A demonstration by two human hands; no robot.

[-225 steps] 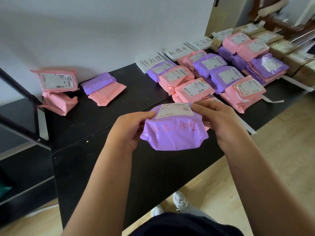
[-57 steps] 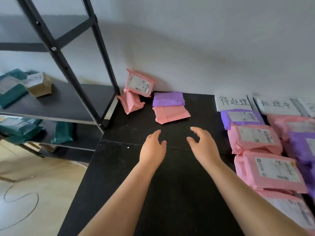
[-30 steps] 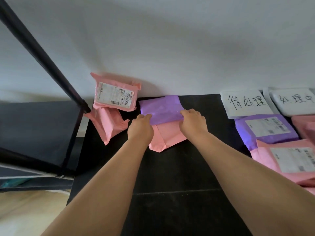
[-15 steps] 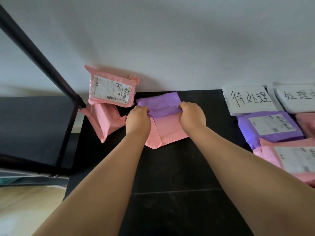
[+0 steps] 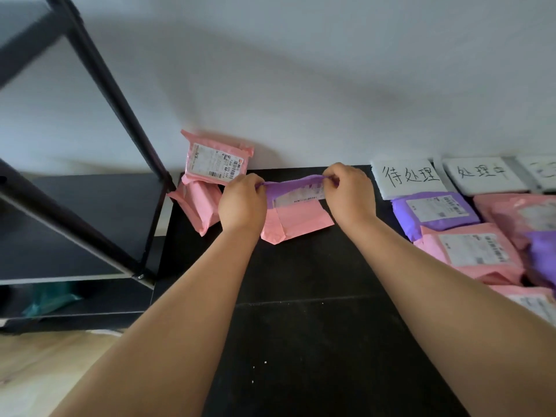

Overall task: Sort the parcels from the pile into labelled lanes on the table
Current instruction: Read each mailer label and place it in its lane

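A purple parcel [image 5: 296,191] is lifted at the back of the black table [image 5: 301,326], tilted so its white shipping label faces me. My left hand [image 5: 240,203] pinches its left edge and my right hand [image 5: 349,194] pinches its right edge. Under it a pink parcel [image 5: 298,221] lies flat on the table. Two more pink parcels of the pile sit to the left, one [image 5: 216,161] leaning on the wall above the other [image 5: 198,206].
White lane labels [image 5: 407,179] [image 5: 484,176] stand along the wall at the right. Below them lie a purple parcel [image 5: 433,212] and pink parcels [image 5: 472,251] in rows. A black metal shelf frame [image 5: 120,115] stands left of the table.
Both hands have raised the purple parcel off the pink one and turned it, so its label side now shows. The view has pulled back slightly.
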